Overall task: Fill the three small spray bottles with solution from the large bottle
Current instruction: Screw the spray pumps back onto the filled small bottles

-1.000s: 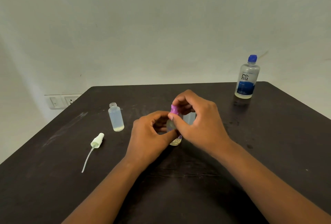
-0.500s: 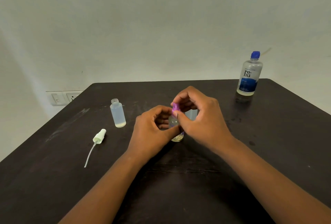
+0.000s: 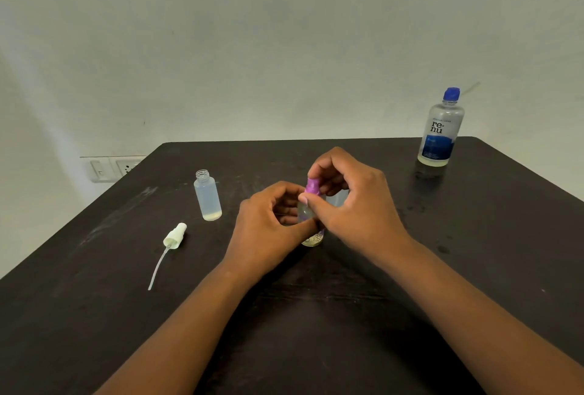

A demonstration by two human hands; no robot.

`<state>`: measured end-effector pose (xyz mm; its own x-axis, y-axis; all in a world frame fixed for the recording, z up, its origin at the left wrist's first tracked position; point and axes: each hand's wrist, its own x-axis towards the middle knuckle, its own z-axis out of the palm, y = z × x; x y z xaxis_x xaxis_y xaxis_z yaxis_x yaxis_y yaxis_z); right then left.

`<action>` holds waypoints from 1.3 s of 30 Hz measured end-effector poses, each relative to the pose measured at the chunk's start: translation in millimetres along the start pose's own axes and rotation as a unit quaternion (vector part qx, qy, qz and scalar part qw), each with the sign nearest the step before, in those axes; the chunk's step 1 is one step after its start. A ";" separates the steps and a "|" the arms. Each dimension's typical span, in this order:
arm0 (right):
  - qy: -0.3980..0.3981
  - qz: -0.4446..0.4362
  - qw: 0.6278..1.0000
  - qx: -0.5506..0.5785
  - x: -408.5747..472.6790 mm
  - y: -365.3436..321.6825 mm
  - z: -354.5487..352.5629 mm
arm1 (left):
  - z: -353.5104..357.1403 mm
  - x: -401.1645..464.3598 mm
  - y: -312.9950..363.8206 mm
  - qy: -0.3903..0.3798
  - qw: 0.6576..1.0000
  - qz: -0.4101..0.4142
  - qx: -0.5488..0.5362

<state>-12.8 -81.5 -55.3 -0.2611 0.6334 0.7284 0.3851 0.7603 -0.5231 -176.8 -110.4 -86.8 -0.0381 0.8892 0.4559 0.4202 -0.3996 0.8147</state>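
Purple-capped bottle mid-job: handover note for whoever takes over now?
Left hand grips the small floral bottle standing on the table.
Right hand pinches its purple spray cap; whether on or coming off, cannot tell.
Open clear bottle stands at left, a little liquid at the bottom; its white sprayer lies beside it.
A third small bottle is mostly hidden behind the right hand.
Large bottle stands capped, far right.
Left: top up the clear bottle, refit its sprayer, check the others.

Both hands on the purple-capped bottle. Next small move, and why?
Probably keep twisting the purple spray cap with the right hand while the left hand steadies the small bottle. Fingers pinch the cap, and whether it is going on or off can't be told.
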 end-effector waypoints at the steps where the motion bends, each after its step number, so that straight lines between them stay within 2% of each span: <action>1: -0.001 -0.002 1.000 -0.003 0.1 -0.2 0.0 | -0.3 0.5 -0.1 -0.001 1.000 0.001 0.002; 7: -0.020 0.005 0.999 0.036 -0.7 -0.5 -0.8 | 0.4 0.9 -0.7 0.006 1.000 -0.004 0.000; 12: 0.001 0.018 1.000 0.000 0.2 -1.2 0.2 | -0.4 0.6 -1.1 0.002 1.000 0.006 0.006; 15: -0.006 -0.003 1.000 0.008 -0.3 -1.2 -1.0 | -1.1 1.1 -0.8 -0.001 1.000 -0.001 0.001; 18: -0.019 0.013 0.999 0.028 -0.7 -2.6 -1.9 | -1.0 1.0 0.4 0.001 1.000 -0.009 -0.010; 25: -0.013 0.017 1.000 -0.008 -0.9 -5.6 -0.5 | -1.8 -0.3 1.4 -0.006 1.000 -0.007 -0.003; 29: -0.046 0.062 0.997 0.029 -1.2 -6.3 -2.1 | -1.4 0.6 -1.7 -0.003 1.000 -0.011 -0.006; 32: -0.034 0.091 0.995 0.036 -0.4 -7.0 -2.7 | -0.2 0.8 -2.5 -0.005 1.000 -0.015 -0.011; 39: -0.030 0.094 0.995 0.024 -0.4 -9.5 -1.5 | -1.1 1.8 -4.5 -0.020 1.000 -0.016 0.001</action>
<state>-15.0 -89.1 -50.0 -0.2409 0.7710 0.5896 0.3888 0.6333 -0.6692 -179.8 -107.2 -89.2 -0.0144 0.9097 0.4149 0.4210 -0.3709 0.8278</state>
